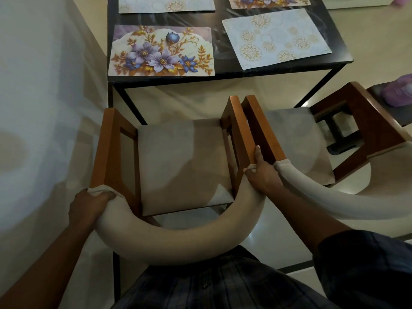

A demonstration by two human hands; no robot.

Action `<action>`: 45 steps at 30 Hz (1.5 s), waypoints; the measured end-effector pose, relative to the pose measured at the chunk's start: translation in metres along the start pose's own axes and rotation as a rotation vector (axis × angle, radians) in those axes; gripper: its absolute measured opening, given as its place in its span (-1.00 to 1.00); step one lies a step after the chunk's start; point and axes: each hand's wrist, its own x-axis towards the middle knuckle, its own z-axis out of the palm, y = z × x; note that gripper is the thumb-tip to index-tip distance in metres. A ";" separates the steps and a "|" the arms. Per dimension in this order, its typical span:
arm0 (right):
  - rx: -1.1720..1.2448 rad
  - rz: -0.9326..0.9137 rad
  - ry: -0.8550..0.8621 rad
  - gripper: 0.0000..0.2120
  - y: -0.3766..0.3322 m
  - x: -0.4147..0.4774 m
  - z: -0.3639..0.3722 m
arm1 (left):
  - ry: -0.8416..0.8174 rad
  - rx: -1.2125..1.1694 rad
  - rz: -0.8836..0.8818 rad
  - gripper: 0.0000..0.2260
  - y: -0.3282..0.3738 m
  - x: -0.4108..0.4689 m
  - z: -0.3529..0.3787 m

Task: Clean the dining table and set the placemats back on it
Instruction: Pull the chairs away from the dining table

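Now your left grip [89, 206] is curled over the left end of the padded back [178, 246] of the near chair [182, 166], with the fingers bunching the cloth where it meets the wooden arm [107, 148]. Your right grip [263, 175] is closed on the right end of that back. It pinches a fold of cloth, and one finger lies straight along the wood. The curved back runs from one grip to the other, close against your dark checked shirt [223, 286].

The chair faces the table [219, 41], its seat just short of the near edge. Four placemats lie flat on the dark top, none touching another. A floral mat [161, 51] sits at the near left corner, and a pale mat [275, 39] at the near right is turned a little askew. Two more lie along the far side, cut off by the frame: a far pale mat [166, 4] on the left and a far floral mat [267, 1] on the right.

A second chair [289, 130] stands just beside the first on your right, their wooden arms almost touching. Past it, something purple [399, 94] rests on a dark surface, too blurred to name. The table's left edge runs along the wall [44, 85].
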 end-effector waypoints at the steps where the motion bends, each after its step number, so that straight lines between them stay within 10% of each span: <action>1: -0.011 0.002 0.003 -0.14 0.001 0.001 -0.002 | -0.003 -0.010 0.001 -0.32 0.002 -0.003 0.001; 45: -0.001 -0.016 -0.007 -0.14 0.007 -0.010 -0.002 | 0.017 0.045 0.019 -0.40 0.018 -0.037 -0.006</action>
